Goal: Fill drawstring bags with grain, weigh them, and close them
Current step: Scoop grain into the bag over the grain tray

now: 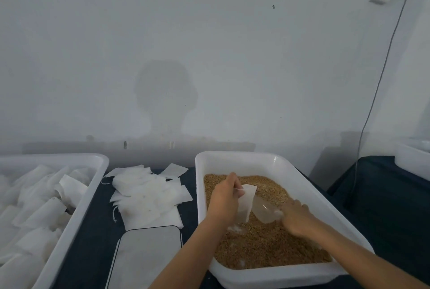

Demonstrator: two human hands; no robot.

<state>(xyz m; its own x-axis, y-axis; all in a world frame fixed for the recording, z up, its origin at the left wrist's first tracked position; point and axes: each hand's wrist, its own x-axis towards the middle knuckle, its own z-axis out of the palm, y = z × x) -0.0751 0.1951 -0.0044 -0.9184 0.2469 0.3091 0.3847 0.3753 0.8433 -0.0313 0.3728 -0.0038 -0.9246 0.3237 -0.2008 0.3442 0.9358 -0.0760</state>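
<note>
Over the grain tub (202,195), the left hand (223,200) pinches the limp drawstring bag (246,202) at its mouth (best hold, I judge) while the right hand (295,218) grips a clear scoop (265,211).

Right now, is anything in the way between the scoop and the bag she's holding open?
Nothing visible. The left hand holds the bag over the grain tray, and the clear scoop in the right hand points straight at its mouth.
</note>
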